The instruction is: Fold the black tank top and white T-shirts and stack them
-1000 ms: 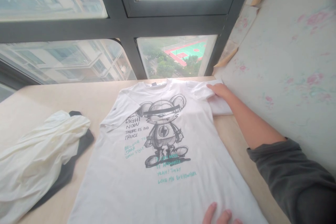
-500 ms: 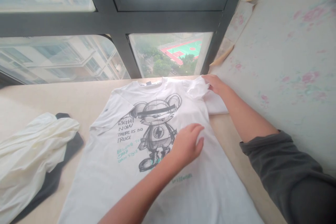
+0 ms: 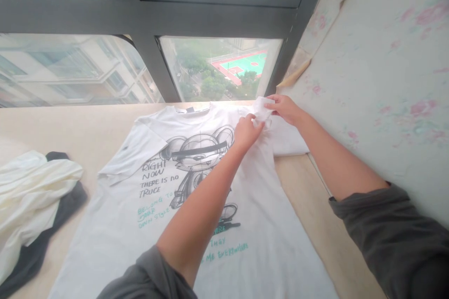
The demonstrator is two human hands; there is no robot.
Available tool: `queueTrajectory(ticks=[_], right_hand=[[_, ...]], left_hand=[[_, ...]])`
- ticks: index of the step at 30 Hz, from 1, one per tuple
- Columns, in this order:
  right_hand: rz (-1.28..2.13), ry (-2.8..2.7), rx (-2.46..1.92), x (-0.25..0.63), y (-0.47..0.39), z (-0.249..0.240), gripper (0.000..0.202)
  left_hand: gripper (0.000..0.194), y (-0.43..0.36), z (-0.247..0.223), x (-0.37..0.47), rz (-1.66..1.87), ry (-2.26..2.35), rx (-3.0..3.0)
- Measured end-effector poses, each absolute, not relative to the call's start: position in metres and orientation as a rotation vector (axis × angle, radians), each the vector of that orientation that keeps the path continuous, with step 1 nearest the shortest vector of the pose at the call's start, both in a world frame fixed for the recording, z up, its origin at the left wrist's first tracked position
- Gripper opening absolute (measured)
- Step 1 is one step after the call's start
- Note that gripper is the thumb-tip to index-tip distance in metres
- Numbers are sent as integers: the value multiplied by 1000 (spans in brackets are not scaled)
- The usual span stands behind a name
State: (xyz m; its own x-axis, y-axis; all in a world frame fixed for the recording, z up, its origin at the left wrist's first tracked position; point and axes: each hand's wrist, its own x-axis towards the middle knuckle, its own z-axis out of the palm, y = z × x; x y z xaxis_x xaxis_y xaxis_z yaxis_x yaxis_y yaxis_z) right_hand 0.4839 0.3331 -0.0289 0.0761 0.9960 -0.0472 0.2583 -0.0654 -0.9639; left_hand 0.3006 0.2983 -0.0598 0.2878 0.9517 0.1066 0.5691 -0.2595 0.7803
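Observation:
A white T-shirt (image 3: 245, 196) with a sketched bear and lettering lies spread, printed side up, collar towards the window. My right hand (image 3: 283, 108) pinches a bunched piece of white fabric (image 3: 262, 108) near the shirt's right shoulder. Just left of it, my left hand (image 3: 248, 131) is closed on the same fabric, its fingers bent over the lower edge. The shirt's left sleeve (image 3: 131, 149) lies flat with a few creases. Part of the bear print is hidden under my left forearm.
On the left of the pale surface (image 3: 101, 124) lie a crumpled cream cloth (image 3: 31, 196) and a dark cloth (image 3: 66, 208). A grey-framed window (image 3: 210, 21) borders the back; a flower-patterned wall (image 3: 389, 79) stands close on the right.
My left hand has moved up and away from the middle of the print, onto the fabric beside my right hand. The bunched fabric is lifted a little. The view has shifted slightly right.

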Motion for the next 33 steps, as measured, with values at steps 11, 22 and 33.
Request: queueTrajectory(ticks=[11, 22, 33], right_hand=[[1017, -1079, -1585, 477, 351, -19, 17], [925, -1329, -1775, 474, 365, -51, 39], [358, -1946, -1894, 446, 397, -44, 19]], left_hand=[[31, 301, -44, 303, 819, 1334, 1942], [34, 293, -42, 294, 478, 1571, 2401], [17, 296, -33, 334, 255, 1360, 2543]])
